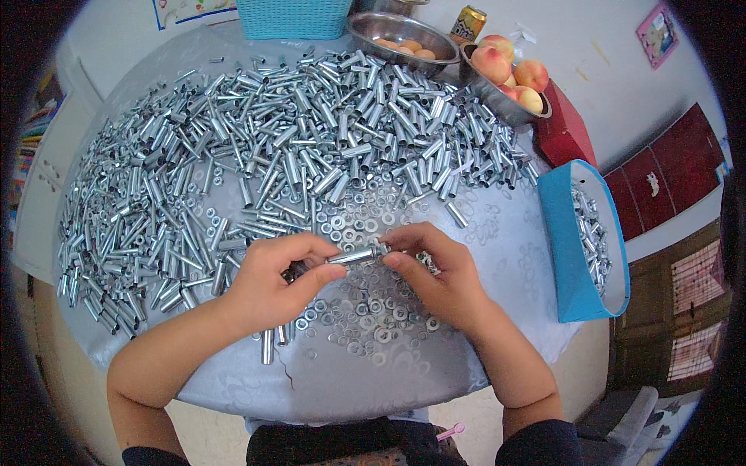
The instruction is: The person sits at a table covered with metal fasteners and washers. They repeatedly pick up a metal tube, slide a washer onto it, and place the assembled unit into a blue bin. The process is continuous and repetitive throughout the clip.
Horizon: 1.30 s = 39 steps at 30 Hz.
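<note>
My left hand (pixel 272 281) is closed, with thumb and index finger pinching the left end of a shiny metal sleeve anchor (pixel 355 256). The anchor lies almost level over the middle of the table. At its right end the thumb and fingertips of my right hand (pixel 439 273) close on a small ring-like part, either a washer or a nut; I cannot tell which. Loose flat washers (pixel 381 314) are scattered under and between both hands. Beside my left wrist, a couple of metal sleeves (pixel 267 347) lie near the table's front edge.
A wide heap of metal sleeves and bolts (pixel 311 116) covers the table's far and left parts. To the right stands a blue bin (pixel 556 256) holding metal parts. Along the back are a turquoise basket (pixel 291 19), a steel bowl of eggs (pixel 365 45), a peach bowl (pixel 505 109) and a can (pixel 468 23).
</note>
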Each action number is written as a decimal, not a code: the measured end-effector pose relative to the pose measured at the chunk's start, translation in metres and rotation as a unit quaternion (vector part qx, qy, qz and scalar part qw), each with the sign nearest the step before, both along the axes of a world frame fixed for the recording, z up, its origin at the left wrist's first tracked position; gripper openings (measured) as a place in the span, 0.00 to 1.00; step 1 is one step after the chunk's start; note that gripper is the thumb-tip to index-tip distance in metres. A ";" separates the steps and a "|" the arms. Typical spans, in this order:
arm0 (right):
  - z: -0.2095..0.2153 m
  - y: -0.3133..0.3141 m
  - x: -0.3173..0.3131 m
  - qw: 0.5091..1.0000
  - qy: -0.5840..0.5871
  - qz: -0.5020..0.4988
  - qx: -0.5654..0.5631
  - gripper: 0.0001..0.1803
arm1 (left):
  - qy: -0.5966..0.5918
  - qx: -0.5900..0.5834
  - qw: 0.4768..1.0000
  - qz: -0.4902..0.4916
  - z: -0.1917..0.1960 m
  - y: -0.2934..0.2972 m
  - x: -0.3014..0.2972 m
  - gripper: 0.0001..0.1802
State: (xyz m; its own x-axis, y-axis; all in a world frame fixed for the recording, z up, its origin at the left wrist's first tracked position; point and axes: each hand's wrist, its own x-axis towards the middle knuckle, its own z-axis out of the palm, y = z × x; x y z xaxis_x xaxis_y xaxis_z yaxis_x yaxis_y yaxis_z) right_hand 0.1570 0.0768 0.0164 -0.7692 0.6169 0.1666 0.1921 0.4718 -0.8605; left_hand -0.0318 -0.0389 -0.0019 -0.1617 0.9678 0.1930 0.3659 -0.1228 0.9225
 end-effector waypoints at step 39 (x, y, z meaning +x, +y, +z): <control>0.010 0.009 0.004 0.954 -0.017 0.069 0.291 0.16 | 0.023 -0.018 0.999 -0.015 0.001 0.000 -0.002 0.05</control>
State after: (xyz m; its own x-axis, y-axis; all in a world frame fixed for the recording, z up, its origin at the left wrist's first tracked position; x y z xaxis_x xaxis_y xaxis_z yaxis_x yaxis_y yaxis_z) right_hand 0.1607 0.0855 0.0262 -0.8475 0.3207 0.4231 0.1174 0.8904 -0.4399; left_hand -0.0340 -0.0389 -0.0013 -0.1240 0.9784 0.1652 0.4040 -0.1023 0.9090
